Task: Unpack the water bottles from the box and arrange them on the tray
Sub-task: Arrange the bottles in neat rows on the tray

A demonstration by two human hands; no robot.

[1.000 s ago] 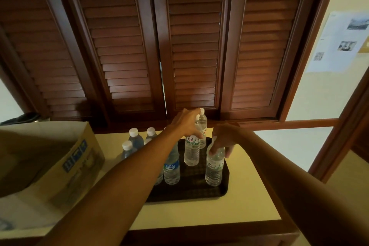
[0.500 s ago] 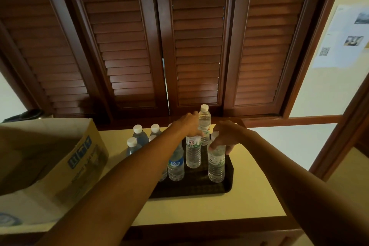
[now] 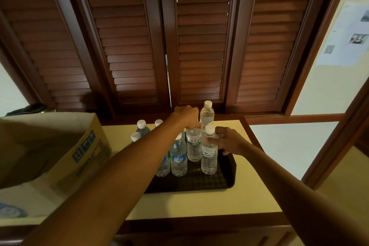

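Observation:
A black tray (image 3: 201, 183) lies on the cream table (image 3: 199, 205). Several clear water bottles with white caps stand upright on it. My left hand (image 3: 186, 117) grips the top of the middle bottle (image 3: 193, 147), hiding its cap. My right hand (image 3: 229, 142) holds the front right bottle (image 3: 209, 156) by its shoulder, fingers curled under the bare cap. A blue-labelled bottle (image 3: 178, 159) stands at the front left, and another bottle (image 3: 207, 115) stands at the back. The open cardboard box (image 3: 60, 152) sits on the left; its inside is hidden.
Three more bottles (image 3: 142, 128) stand behind my left forearm, left of the tray. Dark wooden louvred shutters (image 3: 199, 46) rise right behind the table. The table's right edge drops off beside the tray, with pale floor (image 3: 289, 146) beyond.
My right hand slid off the front right bottle's cap down to its shoulder, so the cap now shows. The left hand stays on the middle bottle's top.

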